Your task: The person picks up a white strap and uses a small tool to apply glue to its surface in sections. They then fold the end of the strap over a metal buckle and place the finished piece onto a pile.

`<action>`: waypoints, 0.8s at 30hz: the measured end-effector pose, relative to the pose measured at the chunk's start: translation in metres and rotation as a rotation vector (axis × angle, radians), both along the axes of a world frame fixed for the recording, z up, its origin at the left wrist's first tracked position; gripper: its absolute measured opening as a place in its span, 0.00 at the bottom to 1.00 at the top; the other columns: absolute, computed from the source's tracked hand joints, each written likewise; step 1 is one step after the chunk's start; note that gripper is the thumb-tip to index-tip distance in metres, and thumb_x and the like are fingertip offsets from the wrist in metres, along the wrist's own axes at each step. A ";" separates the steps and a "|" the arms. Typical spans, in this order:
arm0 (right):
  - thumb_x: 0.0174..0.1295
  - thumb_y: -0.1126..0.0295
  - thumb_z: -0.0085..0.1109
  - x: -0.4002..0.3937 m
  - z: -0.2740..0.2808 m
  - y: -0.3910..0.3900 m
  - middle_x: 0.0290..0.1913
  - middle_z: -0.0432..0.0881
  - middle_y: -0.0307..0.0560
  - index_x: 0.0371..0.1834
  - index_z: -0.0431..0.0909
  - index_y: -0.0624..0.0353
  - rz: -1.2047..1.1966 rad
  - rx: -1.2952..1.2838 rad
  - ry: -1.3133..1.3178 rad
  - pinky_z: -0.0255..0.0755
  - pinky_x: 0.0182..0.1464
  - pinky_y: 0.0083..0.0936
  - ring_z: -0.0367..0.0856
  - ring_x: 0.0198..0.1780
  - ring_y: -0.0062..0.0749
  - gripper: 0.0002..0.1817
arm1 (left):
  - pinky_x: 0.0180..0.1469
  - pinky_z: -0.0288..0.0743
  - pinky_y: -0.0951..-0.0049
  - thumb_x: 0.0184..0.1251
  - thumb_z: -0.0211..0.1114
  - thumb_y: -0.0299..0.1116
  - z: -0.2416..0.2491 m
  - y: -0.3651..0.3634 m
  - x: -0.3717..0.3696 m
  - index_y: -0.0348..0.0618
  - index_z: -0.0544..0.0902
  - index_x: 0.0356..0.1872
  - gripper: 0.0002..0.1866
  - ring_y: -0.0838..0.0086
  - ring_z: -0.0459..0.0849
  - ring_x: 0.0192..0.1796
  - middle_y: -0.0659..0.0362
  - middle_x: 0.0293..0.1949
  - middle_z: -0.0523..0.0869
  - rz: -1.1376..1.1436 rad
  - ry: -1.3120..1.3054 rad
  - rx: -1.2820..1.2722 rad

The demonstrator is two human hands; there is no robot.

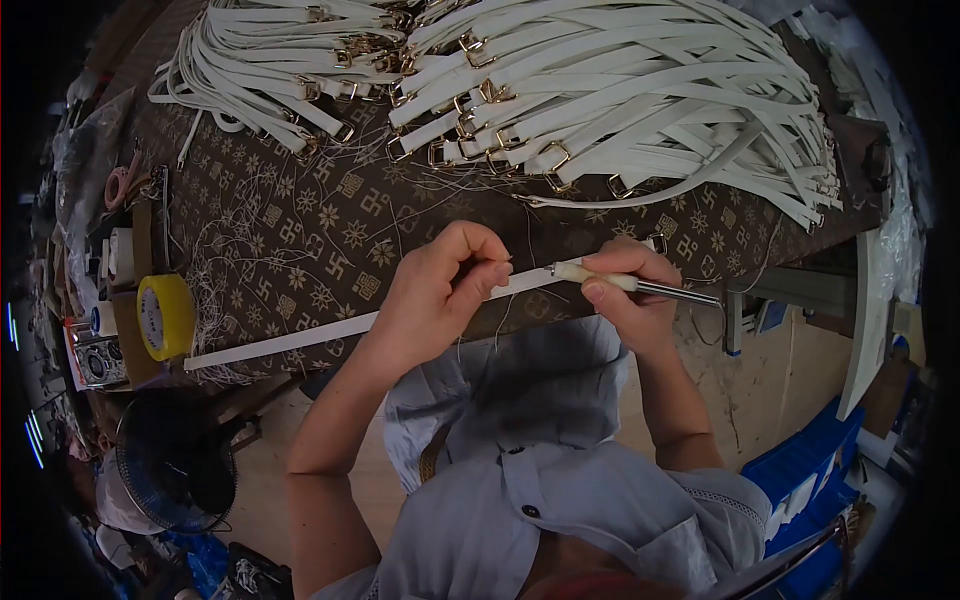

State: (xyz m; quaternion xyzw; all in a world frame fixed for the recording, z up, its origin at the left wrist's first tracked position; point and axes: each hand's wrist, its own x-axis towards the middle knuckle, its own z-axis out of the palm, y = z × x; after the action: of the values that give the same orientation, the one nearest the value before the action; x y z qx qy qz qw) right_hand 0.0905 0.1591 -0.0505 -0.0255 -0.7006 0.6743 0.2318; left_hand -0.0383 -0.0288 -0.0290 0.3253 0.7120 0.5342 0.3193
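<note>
A white strap (290, 341) runs slantwise along the table's near edge, with a buckle at its right end beside my right hand. My left hand (445, 285) is over the strap, thumb and forefinger pinched together; what they hold, if anything, is too fine to make out. Loose threads (503, 320) hang near its fingers. My right hand (640, 295) is closed around a slim tool with a cream handle and metal shaft (680, 293). The tool's cream end points left toward my left fingertips, a little apart from them.
White straps with gold buckles (640, 100) lie heaped at the back, beside another bundle (270, 50). Loose thread is strewn over the brown patterned cloth (340, 210). At left are yellow tape (166, 317), pink-handled scissors (122, 183) and a fan (175, 460). Blue bins (815, 455) stand low right.
</note>
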 end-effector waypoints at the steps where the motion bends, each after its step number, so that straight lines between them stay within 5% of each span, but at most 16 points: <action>1: 0.51 0.79 0.66 -0.001 0.001 0.000 0.27 0.80 0.41 0.36 0.81 0.62 0.025 0.029 0.003 0.63 0.27 0.14 0.73 0.26 0.16 0.09 | 0.35 0.71 0.84 0.66 0.60 0.23 -0.003 -0.001 -0.001 0.39 0.74 0.42 0.07 0.86 0.75 0.33 0.64 0.32 0.80 0.025 -0.094 0.051; 7: 0.47 0.77 0.70 -0.005 0.008 -0.006 0.29 0.82 0.43 0.35 0.82 0.60 0.110 0.268 -0.052 0.68 0.27 0.19 0.77 0.25 0.25 0.11 | 0.33 0.69 0.87 0.65 0.61 0.23 -0.006 -0.002 -0.004 0.39 0.74 0.50 0.13 0.88 0.75 0.32 0.65 0.33 0.81 0.089 -0.138 0.131; 24: 0.44 0.76 0.71 -0.014 0.010 -0.021 0.29 0.83 0.43 0.35 0.83 0.56 0.118 0.456 -0.051 0.73 0.30 0.22 0.81 0.28 0.31 0.13 | 0.41 0.76 0.80 0.64 0.59 0.22 0.001 -0.003 -0.004 0.37 0.76 0.45 0.09 0.81 0.83 0.38 0.59 0.33 0.84 0.098 -0.164 0.093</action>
State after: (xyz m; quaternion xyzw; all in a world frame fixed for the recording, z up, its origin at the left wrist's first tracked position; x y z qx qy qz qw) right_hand 0.0761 0.1381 -0.0401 0.0515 -0.8409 0.5100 0.1739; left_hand -0.0428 -0.0323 -0.0280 0.2600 0.6729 0.6065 0.3343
